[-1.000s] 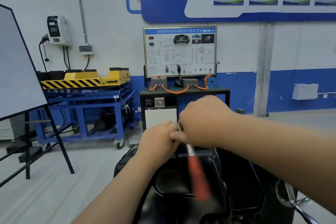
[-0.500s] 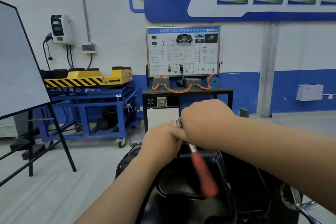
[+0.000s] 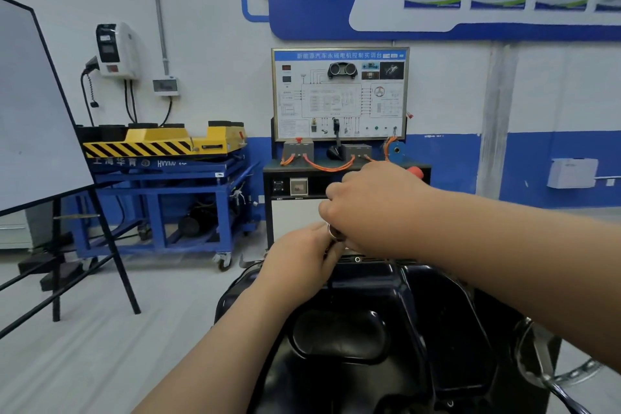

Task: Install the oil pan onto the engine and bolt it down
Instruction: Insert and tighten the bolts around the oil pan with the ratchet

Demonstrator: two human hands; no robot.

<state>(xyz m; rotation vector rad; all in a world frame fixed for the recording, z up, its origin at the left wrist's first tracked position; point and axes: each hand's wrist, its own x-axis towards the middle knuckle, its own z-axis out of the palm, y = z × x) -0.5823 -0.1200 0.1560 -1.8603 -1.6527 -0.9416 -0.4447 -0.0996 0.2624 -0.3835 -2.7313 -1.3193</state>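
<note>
Ratchet point(image 3: 332, 231) swung away from me
My right hand point(image 3: 373, 208) grips it, red end now past my knuckles; my left hand point(image 3: 300, 257) pinches its head. The glossy black oil pan point(image 3: 353, 292) sits just below.

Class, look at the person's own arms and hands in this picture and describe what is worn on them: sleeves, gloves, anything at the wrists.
Nothing worn shows. The left hand and right hand have no gloves. The left forearm and right forearm are uncovered to the frame's edge, so no sleeves are in view. Neither wrist carries a watch or band.
</note>
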